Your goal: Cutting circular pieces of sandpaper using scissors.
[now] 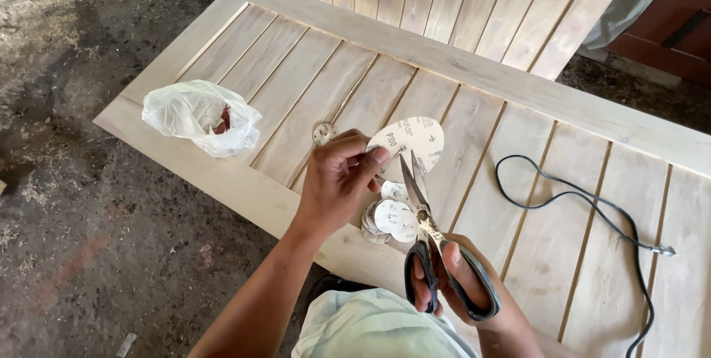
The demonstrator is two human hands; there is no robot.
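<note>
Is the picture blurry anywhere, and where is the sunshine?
Head view: sharp on the scissors and sandpaper disc; sunlight falls bright on the wooden panel and plastic bag; the floor at left lies dimmer; small shadows under both hands.

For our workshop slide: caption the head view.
Left hand holds a sandpaper disc while right hand opens scissors.

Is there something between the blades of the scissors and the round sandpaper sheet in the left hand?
Nothing visible: the open scissors in the right hand already reach the sandpaper sheet, held up by the left hand.
</note>
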